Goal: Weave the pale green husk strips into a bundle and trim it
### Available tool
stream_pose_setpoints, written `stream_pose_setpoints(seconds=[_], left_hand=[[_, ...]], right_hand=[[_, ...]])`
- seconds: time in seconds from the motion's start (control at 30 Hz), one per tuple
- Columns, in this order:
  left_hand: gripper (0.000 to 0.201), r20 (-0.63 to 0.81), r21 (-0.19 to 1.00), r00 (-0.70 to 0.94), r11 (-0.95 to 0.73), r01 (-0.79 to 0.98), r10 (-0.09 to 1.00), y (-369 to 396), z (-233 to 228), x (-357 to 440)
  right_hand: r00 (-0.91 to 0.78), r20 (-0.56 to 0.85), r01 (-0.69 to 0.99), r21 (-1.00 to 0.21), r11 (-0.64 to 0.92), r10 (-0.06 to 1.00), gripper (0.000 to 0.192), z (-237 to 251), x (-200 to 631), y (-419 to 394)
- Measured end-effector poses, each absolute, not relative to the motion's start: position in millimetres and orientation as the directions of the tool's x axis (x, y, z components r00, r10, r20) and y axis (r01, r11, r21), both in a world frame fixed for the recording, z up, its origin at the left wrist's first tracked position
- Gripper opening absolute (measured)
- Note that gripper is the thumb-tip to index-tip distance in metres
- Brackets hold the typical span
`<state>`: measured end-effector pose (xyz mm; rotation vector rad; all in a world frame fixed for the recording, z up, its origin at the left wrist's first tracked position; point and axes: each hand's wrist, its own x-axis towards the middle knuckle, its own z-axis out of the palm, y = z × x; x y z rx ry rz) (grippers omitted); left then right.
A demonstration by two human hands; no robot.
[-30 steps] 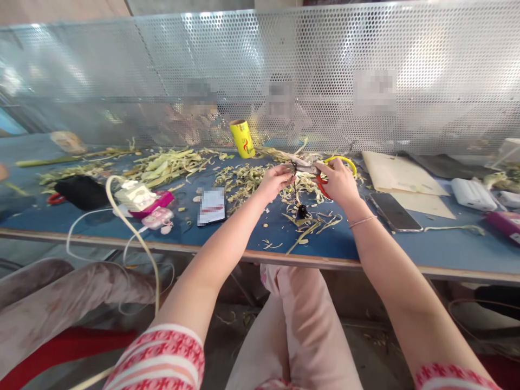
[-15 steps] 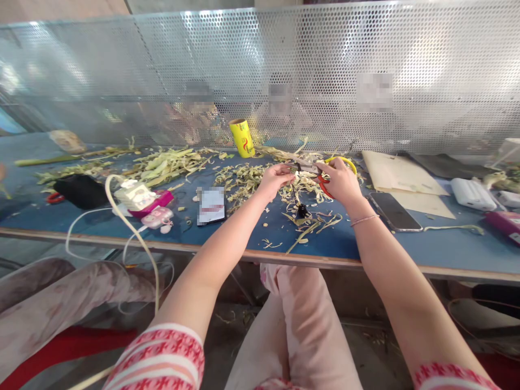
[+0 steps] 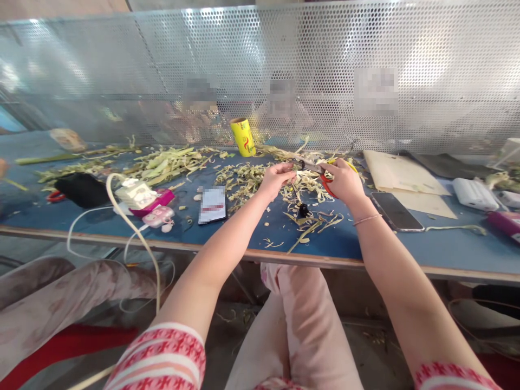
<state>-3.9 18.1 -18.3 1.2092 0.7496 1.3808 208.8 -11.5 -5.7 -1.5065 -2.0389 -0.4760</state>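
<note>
Here my right hand [image 3: 345, 181] has its grip wrapped tight around the scissors [image 3: 325, 176], which have one red handle and one yellow handle. The blades point left, toward my other hand. My left hand [image 3: 276, 180] has its grip pressed together, pinching a thin black cord [image 3: 295, 190] right by the tips of the blades. The cord hangs down from my fingers to a small black lump [image 3: 301, 210] that sits on the blue counter [image 3: 244, 233]. Both hands are up a little above the counter, near its middle.

All around under my hands lie pale dry plant scraps [image 3: 244, 181]. A yellow roll [image 3: 242, 137] stands behind them, close to the shiny wall with holes [image 3: 325, 70]. Just right of my right wrist is a dark phone [image 3: 396, 212] lying flat, next to tan paper sheets [image 3: 400, 176]. To the left are a small card [image 3: 212, 205], a pink and white thing [image 3: 147, 200] with a white cable [image 3: 134, 233], and a black pouch [image 3: 81, 190].
</note>
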Motion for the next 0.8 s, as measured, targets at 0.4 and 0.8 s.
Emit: stream_pose_setpoints(seconds=[0.4,0.8], left_hand=[[0.013,0.116,0.882,0.168,-0.024,-0.471,0.979,16.9,-9.3,-7.2],[0.011,0.152,0.875,0.216,-0.030,-0.482,0.964,18.8,-11.9,-10.8]], right_hand=[[-0.242,0.634,0.929,-0.068,0.364,0.734,0.043,-4.2,210.6,-12.4],[-0.275,0.663,0.923,-0.021,0.384,0.696,0.043,-2.5,208.1,-15.3]])
